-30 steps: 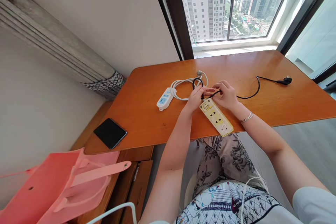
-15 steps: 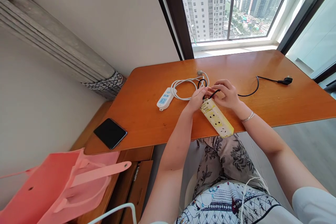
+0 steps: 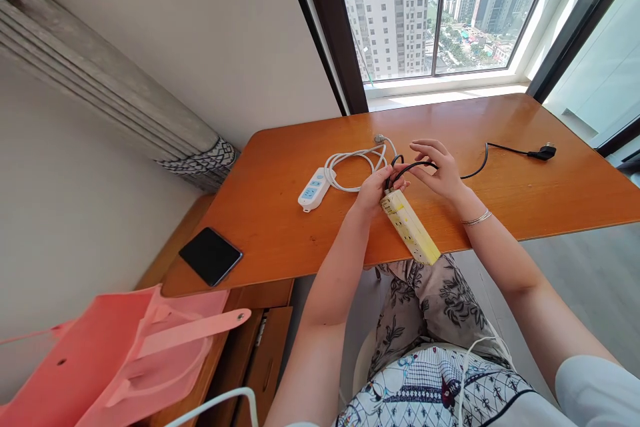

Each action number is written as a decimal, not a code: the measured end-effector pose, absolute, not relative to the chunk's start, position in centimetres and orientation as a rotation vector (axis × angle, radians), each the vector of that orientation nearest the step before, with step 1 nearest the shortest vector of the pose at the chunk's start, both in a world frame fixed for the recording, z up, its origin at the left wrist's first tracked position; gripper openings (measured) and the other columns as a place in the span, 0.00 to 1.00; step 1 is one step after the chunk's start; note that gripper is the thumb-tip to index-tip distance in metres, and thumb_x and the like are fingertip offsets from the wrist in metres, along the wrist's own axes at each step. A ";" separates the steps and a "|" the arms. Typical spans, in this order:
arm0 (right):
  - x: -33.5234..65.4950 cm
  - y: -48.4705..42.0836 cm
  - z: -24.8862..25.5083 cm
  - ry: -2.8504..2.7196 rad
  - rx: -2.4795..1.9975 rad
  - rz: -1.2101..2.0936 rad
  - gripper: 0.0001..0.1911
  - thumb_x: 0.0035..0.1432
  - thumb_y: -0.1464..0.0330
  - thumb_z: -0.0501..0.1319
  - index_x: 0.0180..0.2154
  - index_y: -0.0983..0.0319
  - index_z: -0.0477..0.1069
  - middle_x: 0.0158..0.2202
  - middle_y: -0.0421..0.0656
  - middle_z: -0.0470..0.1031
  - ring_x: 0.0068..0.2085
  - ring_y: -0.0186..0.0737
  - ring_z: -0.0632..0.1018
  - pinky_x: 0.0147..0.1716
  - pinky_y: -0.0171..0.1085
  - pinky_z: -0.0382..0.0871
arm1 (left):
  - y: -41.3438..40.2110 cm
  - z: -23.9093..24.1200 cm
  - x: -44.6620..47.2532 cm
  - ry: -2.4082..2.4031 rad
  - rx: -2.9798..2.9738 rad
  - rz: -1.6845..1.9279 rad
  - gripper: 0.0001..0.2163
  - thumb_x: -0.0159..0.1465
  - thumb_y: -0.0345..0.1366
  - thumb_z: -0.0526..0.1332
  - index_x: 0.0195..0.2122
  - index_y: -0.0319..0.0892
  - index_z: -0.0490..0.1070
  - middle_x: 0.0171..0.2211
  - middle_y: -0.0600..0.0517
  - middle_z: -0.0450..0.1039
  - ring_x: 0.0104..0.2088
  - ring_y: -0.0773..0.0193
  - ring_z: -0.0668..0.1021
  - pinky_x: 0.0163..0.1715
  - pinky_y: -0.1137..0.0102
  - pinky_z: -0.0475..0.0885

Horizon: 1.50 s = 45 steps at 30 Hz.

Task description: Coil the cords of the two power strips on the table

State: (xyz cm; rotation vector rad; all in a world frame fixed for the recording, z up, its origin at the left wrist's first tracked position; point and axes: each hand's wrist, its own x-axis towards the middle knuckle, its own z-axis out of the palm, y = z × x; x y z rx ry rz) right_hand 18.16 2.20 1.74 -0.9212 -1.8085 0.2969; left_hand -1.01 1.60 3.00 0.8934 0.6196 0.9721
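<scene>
A yellowed power strip (image 3: 411, 227) lies tilted at the table's front edge, its near end sticking out over my lap. My left hand (image 3: 376, 188) is closed around looped black cord at the strip's far end. Between the thumb and fingers of my right hand (image 3: 439, 170) runs a further stretch of the black power cord (image 3: 417, 165). That cord goes on to the right and ends in a black plug (image 3: 544, 152). Just beyond my left hand lies a white power strip (image 3: 315, 189) with its coiled white cord (image 3: 345, 161).
The wooden table (image 3: 280, 227) stands against the wall below a window (image 3: 440, 13). A dark-screened tablet or phone (image 3: 211, 256) lies at its left front. Left of the table, a pink bag (image 3: 125, 353) sits above wooden drawers (image 3: 267, 353).
My right hand has drawn slightly right and up, and a longer arc of black cord shows between my hands. The yellowed strip has rolled so its side faces up more.
</scene>
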 end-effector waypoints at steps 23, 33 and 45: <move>18.3 3.1 0.9 -1.925 -0.985 0.450 0.14 0.65 0.56 0.62 0.38 0.60 0.77 0.36 0.45 0.79 0.37 0.40 0.77 0.39 0.38 0.70 | 1.7 1.4 -0.5 0.800 1.066 0.884 0.16 0.65 0.48 0.66 0.33 0.39 0.71 0.19 0.62 0.56 0.20 0.73 0.66 0.34 0.68 0.81; 18.4 2.7 1.0 -1.967 -1.039 0.447 0.14 0.64 0.58 0.63 0.37 0.62 0.79 0.31 0.43 0.79 0.30 0.35 0.74 0.33 0.35 0.66 | 1.3 1.0 -0.2 0.793 1.271 0.802 0.12 0.62 0.43 0.69 0.36 0.39 0.73 0.19 0.62 0.60 0.21 0.74 0.66 0.31 0.70 0.81; 20.3 3.3 0.3 -2.013 -1.133 0.304 0.14 0.67 0.65 0.59 0.49 0.61 0.79 0.42 0.48 0.83 0.38 0.42 0.81 0.39 0.38 0.72 | 1.8 1.9 -0.9 0.845 1.056 0.915 0.13 0.69 0.43 0.63 0.32 0.40 0.68 0.16 0.64 0.54 0.18 0.74 0.67 0.35 0.67 0.82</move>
